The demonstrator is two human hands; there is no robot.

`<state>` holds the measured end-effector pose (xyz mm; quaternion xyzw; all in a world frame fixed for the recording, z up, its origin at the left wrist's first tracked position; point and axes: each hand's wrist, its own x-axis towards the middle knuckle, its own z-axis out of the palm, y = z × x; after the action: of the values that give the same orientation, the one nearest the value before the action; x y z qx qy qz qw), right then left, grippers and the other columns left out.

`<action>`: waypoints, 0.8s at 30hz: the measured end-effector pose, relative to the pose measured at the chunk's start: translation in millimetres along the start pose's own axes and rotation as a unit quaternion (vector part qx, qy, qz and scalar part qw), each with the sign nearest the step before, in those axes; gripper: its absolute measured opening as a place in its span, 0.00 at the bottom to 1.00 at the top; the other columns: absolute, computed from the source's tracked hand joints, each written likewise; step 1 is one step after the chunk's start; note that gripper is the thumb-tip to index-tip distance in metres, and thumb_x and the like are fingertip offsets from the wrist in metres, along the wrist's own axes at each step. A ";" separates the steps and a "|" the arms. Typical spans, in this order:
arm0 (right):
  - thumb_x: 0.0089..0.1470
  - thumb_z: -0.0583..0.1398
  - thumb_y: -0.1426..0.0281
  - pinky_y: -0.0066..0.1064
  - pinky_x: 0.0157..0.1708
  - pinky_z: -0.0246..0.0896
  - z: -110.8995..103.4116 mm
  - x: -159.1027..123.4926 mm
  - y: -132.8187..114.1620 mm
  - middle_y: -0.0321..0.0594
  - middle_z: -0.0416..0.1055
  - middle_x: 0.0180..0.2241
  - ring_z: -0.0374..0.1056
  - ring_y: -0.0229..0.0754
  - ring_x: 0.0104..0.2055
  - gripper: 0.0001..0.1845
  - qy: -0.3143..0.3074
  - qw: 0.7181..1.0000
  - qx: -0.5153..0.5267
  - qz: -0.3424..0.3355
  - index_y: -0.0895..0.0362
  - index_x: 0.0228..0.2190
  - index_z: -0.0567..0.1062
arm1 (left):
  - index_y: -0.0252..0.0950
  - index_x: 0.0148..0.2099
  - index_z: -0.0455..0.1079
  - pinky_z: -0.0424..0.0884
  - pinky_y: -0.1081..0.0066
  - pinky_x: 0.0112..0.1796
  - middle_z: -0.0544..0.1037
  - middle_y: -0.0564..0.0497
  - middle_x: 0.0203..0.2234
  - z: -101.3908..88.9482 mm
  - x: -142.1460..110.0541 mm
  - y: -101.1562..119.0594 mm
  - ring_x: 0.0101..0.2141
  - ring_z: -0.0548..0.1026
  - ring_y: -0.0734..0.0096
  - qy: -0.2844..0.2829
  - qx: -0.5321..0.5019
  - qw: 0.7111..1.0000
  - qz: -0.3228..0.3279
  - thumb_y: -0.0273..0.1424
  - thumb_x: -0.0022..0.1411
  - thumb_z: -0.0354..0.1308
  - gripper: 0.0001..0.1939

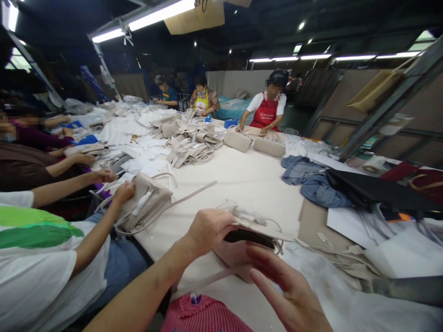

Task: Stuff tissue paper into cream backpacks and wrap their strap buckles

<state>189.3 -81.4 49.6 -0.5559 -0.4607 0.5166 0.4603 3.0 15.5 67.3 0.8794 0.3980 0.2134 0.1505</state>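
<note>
A beige handbag [232, 251] sits on the table right in front of me, its flap raised and its dark inside showing. My left hand [211, 230] grips the edge of that flap, fingers over the top and closed. Beside the bag's front, my right hand [285, 286] has its thumb and fingers apart; the fingertips are near or touching the bag's front, I cannot tell which. A beige strap [221, 276] runs from the bag towards my red striped clothing.
To my left a co-worker holds another beige handbag [152, 198]. Bags lie piled [194, 143] mid-table among white wrapping. Blue-grey cloth [311, 177], black material [377, 186] and clear plastic [311, 263] lie on the right. Other people work around the pale table [256, 180].
</note>
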 end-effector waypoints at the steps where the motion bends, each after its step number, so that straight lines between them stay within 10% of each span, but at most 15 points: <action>1: 0.41 0.66 0.63 0.49 0.51 0.63 -3.0 7.0 4.8 0.45 0.76 0.46 0.70 0.57 0.49 0.16 0.013 0.994 -0.084 -0.067 0.49 0.37 0.80 | 0.37 0.36 0.73 0.65 0.71 0.37 0.78 0.48 0.29 -8.6 9.4 -2.1 0.33 0.74 0.66 -0.010 -0.003 1.000 0.002 0.33 0.65 0.48 0.13; 5: 0.48 0.57 0.73 0.48 0.51 0.61 -2.7 42.6 29.8 0.49 0.73 0.50 0.67 0.56 0.51 0.20 -0.037 0.878 -0.399 -0.263 0.54 0.44 0.76 | 0.36 0.31 0.71 0.60 0.75 0.30 0.71 0.55 0.22 -34.5 44.4 -11.4 0.26 0.69 0.72 -0.054 -0.007 0.998 0.019 0.32 0.62 0.53 0.09; 9: 0.46 0.57 0.77 0.42 0.39 0.62 10.8 69.7 36.6 0.50 0.76 0.35 0.70 0.54 0.39 0.16 -0.146 0.759 -0.593 -0.227 0.58 0.39 0.76 | 0.36 0.31 0.70 0.60 0.75 0.30 0.68 0.56 0.21 -36.0 72.5 -21.3 0.25 0.66 0.74 -0.072 -0.011 0.997 0.026 0.33 0.60 0.56 0.07; 15: 0.44 0.58 0.72 0.28 0.28 0.52 10.3 107.4 22.6 0.32 0.65 0.23 0.59 0.37 0.27 0.07 -0.290 0.890 -0.351 -0.035 0.55 0.18 0.66 | 0.33 0.44 0.69 0.64 0.65 0.42 0.72 0.44 0.40 -10.4 81.1 -20.2 0.41 0.69 0.63 0.227 0.133 0.964 -0.020 0.26 0.64 0.48 0.10; 19: 0.39 0.56 0.70 0.26 0.21 0.49 -9.8 138.4 28.6 0.28 0.60 0.18 0.54 0.33 0.20 0.03 -0.338 0.901 -0.256 0.091 0.55 0.19 0.65 | 0.34 0.35 0.68 0.66 0.73 0.34 0.72 0.49 0.29 16.2 38.2 -24.5 0.31 0.70 0.71 0.112 -0.048 0.992 0.032 0.26 0.64 0.47 0.09; 24: 0.38 0.57 0.68 0.26 0.22 0.57 -23.7 158.7 35.3 0.32 0.71 0.23 0.64 0.36 0.21 0.11 -0.344 0.906 -0.084 0.234 0.56 0.29 0.71 | 0.36 0.34 0.72 0.67 0.73 0.35 0.76 0.52 0.29 72.3 -24.1 -44.3 0.30 0.72 0.72 0.016 -0.257 0.955 -0.150 0.22 0.59 0.49 0.10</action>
<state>220.9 69.2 -8.1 -0.4721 -0.4890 0.7278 0.0909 -3.6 18.5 -20.4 0.7377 0.4591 0.2976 0.3955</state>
